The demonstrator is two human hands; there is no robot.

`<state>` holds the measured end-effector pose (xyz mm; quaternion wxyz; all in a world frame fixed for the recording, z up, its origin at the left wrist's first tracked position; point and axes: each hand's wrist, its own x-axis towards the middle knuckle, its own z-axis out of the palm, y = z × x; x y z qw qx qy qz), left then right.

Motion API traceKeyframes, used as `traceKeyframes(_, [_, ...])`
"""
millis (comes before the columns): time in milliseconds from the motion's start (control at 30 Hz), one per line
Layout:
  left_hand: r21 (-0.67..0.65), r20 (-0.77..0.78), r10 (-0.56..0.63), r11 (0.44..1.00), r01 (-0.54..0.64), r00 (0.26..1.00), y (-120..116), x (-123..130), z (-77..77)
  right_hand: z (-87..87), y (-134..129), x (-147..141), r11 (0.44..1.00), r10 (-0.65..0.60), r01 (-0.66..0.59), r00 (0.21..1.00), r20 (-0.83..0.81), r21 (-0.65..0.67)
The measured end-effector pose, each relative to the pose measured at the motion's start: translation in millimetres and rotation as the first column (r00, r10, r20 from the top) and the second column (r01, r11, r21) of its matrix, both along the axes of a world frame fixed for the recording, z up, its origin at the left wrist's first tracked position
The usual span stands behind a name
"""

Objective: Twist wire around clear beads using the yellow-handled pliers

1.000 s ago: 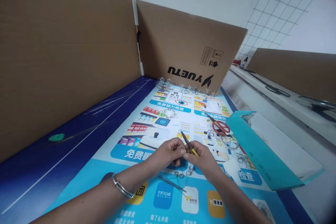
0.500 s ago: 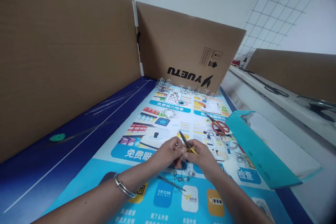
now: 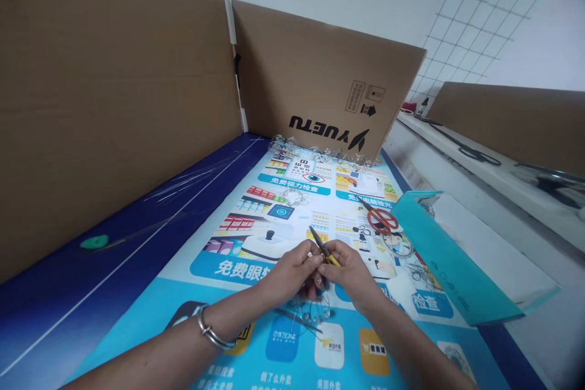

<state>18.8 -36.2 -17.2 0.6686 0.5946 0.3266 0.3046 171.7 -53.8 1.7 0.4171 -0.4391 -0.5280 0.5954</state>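
My right hand [image 3: 351, 269] is closed around yellow-handled pliers [image 3: 319, 239], whose dark pointed jaws stick out up and to the left. My left hand [image 3: 293, 267] pinches a thin wire strung with clear beads [image 3: 315, 315], touching the right fingers. Loops of this beaded wire hang below both hands, close to the table covering. The exact spot between the fingertips is too small to make out. A thin dark rod [image 3: 299, 321] lies under the hanging beads.
Red-handled scissors [image 3: 382, 220] and coiled wire [image 3: 398, 245] lie right of my hands, beside an open turquoise box [image 3: 439, 262]. Beaded wire pieces [image 3: 329, 154] line the foot of the cardboard wall [image 3: 320, 73]. A green object [image 3: 94, 242] lies far left.
The hanging beaded wire has swung and its loops sit differently below my hands. Both hands keep nearly the same place and hold. The view has shifted slightly.
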Motion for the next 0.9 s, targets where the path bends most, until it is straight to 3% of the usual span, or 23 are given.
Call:
traceKeyframes(333, [0.069, -0.046, 0.021, 0.997, -0.018, 0.999, 4, -2, 1.6, 3.3, 1, 8, 1.000, 0.008, -0.007, 0.999, 0.036, -0.011])
traceKeyframes(667, [0.041, -0.112, 0.034, 0.999, -0.030, 0.993, 1, 2, 3.7, 2.7, 4, 10, 0.998, 0.050, -0.049, 0.998, 0.035, -0.030])
traceKeyframes(767, [-0.011, -0.028, -0.056, 0.998, 0.056, 0.998, 3, -1, 6.3, 4.4, 3, 12, 0.998, 0.058, -0.057, 0.998, 0.039, -0.034])
traceKeyframes(900, [-0.062, 0.138, -0.288, 0.953, 0.298, 0.948, 9, -10, 14.1, 4.7, 4, 17, 1.000, -0.006, 0.008, 0.997, 0.073, -0.024])
